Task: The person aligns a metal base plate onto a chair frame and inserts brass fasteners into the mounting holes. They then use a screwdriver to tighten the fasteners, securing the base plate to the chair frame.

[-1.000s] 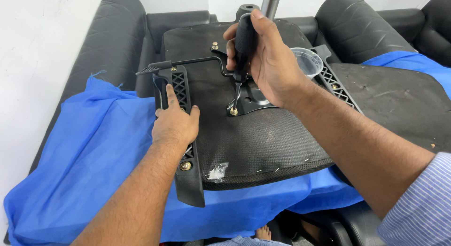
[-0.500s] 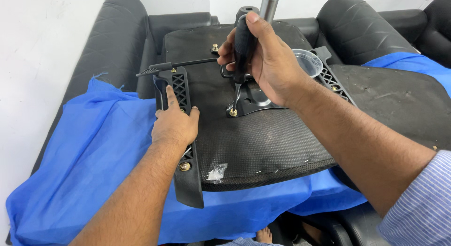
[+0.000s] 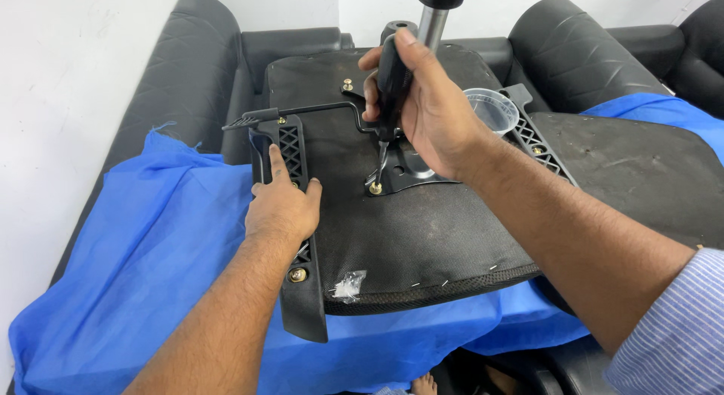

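- My right hand (image 3: 434,112): fingers wrapped round a black screwdriver (image 3: 391,89), tip on a brass bolt (image 3: 375,188).
- My left hand (image 3: 283,206): fingers spread flat on the black armrest bracket (image 3: 292,150) of the upturned chair seat (image 3: 422,236).

A blue cloth (image 3: 136,259) drapes the black sofa (image 3: 188,70); a clear plastic cup (image 3: 492,108) sits nearby.

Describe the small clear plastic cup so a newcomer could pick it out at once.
Start at the upturned black chair seat lying on the blue cloth. Look to its far right edge, just beyond the right hand gripping the screwdriver. There sits the clear cup, the only see-through thing among black parts and brass bolts.
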